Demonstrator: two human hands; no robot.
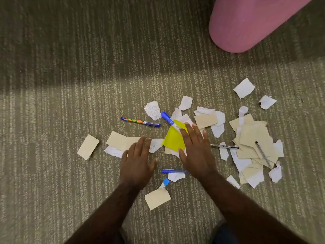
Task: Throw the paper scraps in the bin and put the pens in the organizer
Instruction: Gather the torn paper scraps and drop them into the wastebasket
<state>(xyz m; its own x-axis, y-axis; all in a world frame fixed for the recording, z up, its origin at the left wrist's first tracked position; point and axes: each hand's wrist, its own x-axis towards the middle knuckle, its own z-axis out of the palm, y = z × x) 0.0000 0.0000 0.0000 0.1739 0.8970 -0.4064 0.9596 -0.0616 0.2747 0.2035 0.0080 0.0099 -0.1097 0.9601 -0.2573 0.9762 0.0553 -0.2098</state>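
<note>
A: What lay nearest the viewer?
B: A beige scrap lay on the carpet between the two forearms, with a small blue-tipped scrap just beyond it.

A: And the hands?
B: Both were flat, palms down, fingers straight and spread, holding nothing. The left hand had its fingertips over the edge of a beige sheet. The right hand covered the right side of a yellow sheet. Whether either hand pressed the paper or hovered over it could not be told.

A: Where were the pens?
B: A blue pen lay crosswise just near of the right hand, its right end hidden under the wrist. A black pen stuck out to the right of that hand. A grey pen rested on the scrap pile at right. A blue marker lay slantwise at the far edge of the yellow sheet, and a patterned pen lay to its left, apart from the paper.

A: And farther off?
B: White scraps were strewn toward the far right, and a lone beige scrap lay at left. A pink rounded object stood at the far right corner.
</note>
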